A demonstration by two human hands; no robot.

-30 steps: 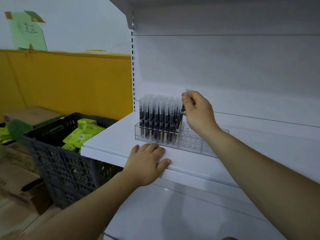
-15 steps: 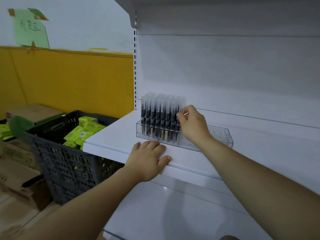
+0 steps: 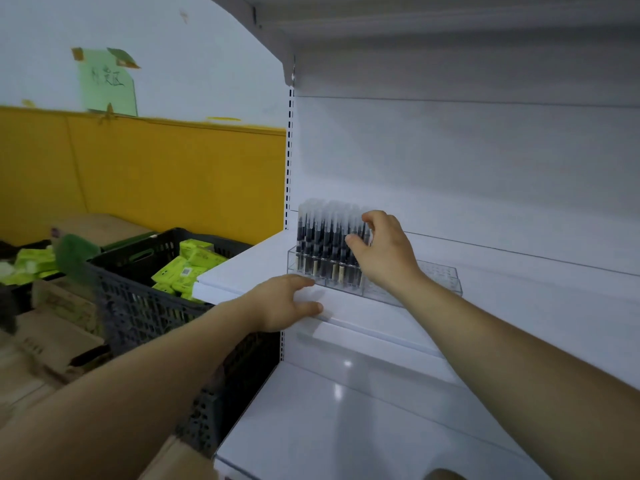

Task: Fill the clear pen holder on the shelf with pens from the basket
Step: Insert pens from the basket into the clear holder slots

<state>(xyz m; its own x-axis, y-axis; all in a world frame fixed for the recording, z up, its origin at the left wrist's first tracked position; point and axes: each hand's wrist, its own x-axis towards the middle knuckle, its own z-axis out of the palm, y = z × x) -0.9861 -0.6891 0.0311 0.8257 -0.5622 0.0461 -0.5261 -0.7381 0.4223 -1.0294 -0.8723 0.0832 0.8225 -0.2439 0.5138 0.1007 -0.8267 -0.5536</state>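
Clear pen holder [image 3: 440, 283]: a low see-through tray of small round holes. It stands on the white shelf [image 3: 242, 271] near the front edge, just right of the shelf's left end.
Pens [image 3: 320, 237]: dark barrels with frosted caps, upright and tightly packed. They fill the left part of the holder, while the holes on its right part show bare.
Right hand [image 3: 386, 252]: reaches in from the lower right and sits at the right end of the block of pens. The fingers curl over the caps of the outermost pens and the thumb presses against their front. It grips the pens there; whether it grips one pen or several cannot be told.
Left hand [image 3: 284, 303]: lies on the shelf's front edge, just in front of the holder's left corner. The fingers are straight on top and close to the holder's wall, and the thumb is stretched along the front lip. It holds nothing.
Basket [image 3: 145, 306]: dark grey plastic mesh, on the floor to the left, tucked against the shelf's left end, well apart from both hands.
Green boxes [image 3: 188, 263]: bright lime packets piled inside the basket.
Cardboard boxes [image 3: 59, 306]: on the floor left of the basket.
Green note [image 3: 107, 86]: taped to the pale wall above the yellow panel [image 3: 173, 174].
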